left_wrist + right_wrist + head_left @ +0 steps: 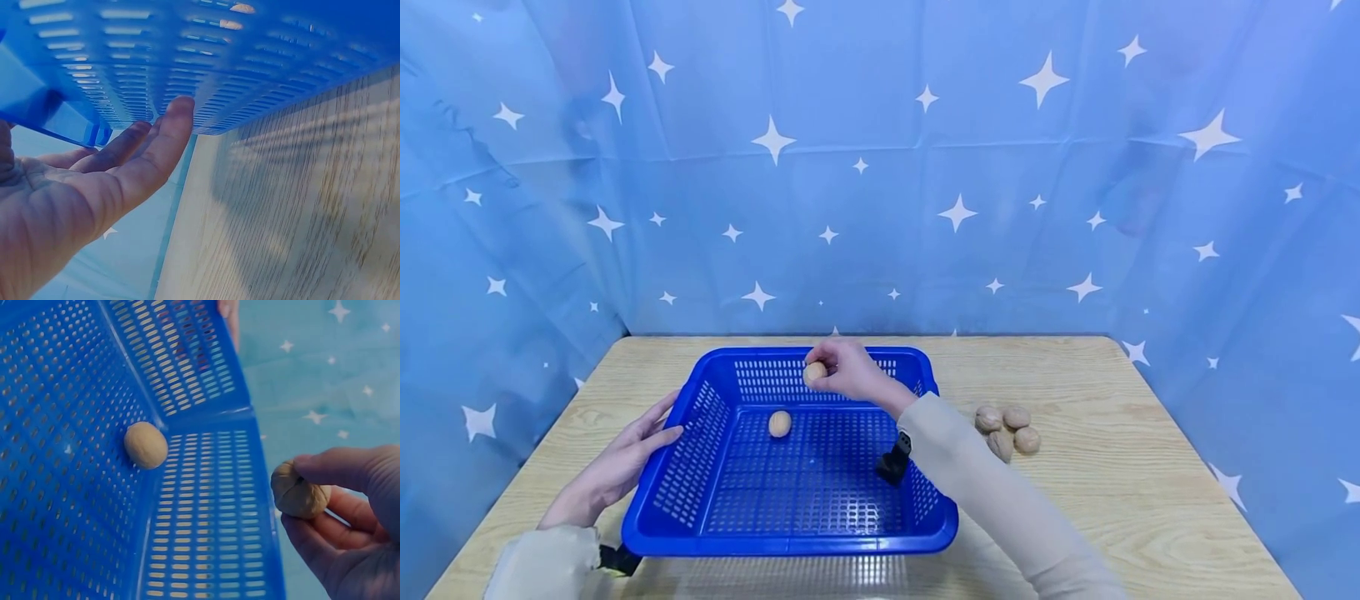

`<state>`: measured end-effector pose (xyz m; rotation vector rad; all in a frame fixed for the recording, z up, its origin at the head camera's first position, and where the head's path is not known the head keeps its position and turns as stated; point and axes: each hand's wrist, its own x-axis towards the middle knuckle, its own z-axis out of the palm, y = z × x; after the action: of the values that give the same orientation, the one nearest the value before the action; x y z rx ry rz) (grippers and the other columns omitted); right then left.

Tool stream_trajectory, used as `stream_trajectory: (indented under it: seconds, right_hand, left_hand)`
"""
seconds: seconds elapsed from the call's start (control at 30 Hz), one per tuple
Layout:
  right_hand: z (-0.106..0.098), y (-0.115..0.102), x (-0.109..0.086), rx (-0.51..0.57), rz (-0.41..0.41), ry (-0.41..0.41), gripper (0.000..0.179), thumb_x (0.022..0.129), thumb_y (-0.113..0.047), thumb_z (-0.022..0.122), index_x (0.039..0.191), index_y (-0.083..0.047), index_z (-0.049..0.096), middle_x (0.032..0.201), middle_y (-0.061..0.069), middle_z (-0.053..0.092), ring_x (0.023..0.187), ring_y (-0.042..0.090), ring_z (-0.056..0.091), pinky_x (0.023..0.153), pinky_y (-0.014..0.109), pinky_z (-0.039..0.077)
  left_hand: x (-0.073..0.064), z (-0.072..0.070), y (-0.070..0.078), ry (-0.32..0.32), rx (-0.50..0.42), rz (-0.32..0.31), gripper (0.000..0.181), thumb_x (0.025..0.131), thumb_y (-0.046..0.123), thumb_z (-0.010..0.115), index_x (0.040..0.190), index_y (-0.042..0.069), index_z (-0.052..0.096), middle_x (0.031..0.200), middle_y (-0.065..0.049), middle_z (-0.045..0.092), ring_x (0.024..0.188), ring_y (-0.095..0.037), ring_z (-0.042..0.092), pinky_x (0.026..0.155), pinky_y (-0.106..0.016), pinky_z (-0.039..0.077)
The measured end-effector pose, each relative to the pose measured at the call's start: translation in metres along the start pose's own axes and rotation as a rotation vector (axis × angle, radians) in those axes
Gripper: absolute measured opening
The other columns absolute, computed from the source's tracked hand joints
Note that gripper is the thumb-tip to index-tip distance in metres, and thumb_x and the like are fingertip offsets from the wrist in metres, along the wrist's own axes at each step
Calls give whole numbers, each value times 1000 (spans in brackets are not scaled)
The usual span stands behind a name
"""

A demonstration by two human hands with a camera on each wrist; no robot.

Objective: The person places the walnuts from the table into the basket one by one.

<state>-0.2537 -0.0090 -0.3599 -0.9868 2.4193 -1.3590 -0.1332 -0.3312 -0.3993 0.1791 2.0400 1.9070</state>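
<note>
A blue plastic basket (790,546) with slotted walls stands on the left part of the table. My left hand (625,458) holds its left rim, thumb over the edge; in the left wrist view the fingers (156,144) lie along the outside of the slotted wall. Between thumb and fingertips, my right hand (853,372) pinches a walnut (297,490) above the far part of the basket. Another walnut (780,424) lies on the basket floor, left of the middle. To the right of the basket, several walnuts (1027,440) sit in a group on the tabletop.
The light wood table (1120,500) extends right of the basket. A blue curtain with white stars (880,208) hangs behind it and along both sides. Black wrist mounts (893,460) are strapped at both cuffs; the right one hangs over the basket.
</note>
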Motion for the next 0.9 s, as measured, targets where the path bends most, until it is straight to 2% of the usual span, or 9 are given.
stream_trajectory:
  seconds: [0.2,0.4,0.6,0.77,0.9]
  right_hand:
    - [12,7,7,-52,71,-51,26,82,0,69,107,3,63,104,11,63,90,18,60,74,24,50]
    - [26,16,14,-122,112,-101,21,79,2,71,99,-1,64,93,7,64,81,13,57,68,21,48]
    - [36,22,18,-165,126,-148,22,78,3,72,99,2,64,93,9,64,80,14,57,67,20,48]
    - [43,27,20,-262,120,-189,22,77,2,73,98,2,65,94,9,64,80,13,55,67,20,47]
    - [47,29,20,-299,120,-230,20,77,2,73,94,0,64,90,7,63,75,11,51,65,20,45]
  left_hand:
    - [-1,1,1,34,19,-26,68,102,19,39,150,11,-10,121,1,53,101,-25,62,79,-48,52]
    - [-1,2,3,45,21,-42,69,102,20,40,150,12,-10,124,-3,51,100,-26,62,79,-49,52]
    - [-1,2,4,47,22,-51,69,102,20,40,150,12,-10,124,-4,51,101,-27,62,79,-49,52]
    - [0,2,5,54,26,-55,70,102,21,40,150,12,-9,125,-5,50,101,-27,62,79,-49,52]
    - [0,2,4,56,23,-55,69,102,21,40,150,12,-9,125,-4,50,101,-26,62,79,-49,52]
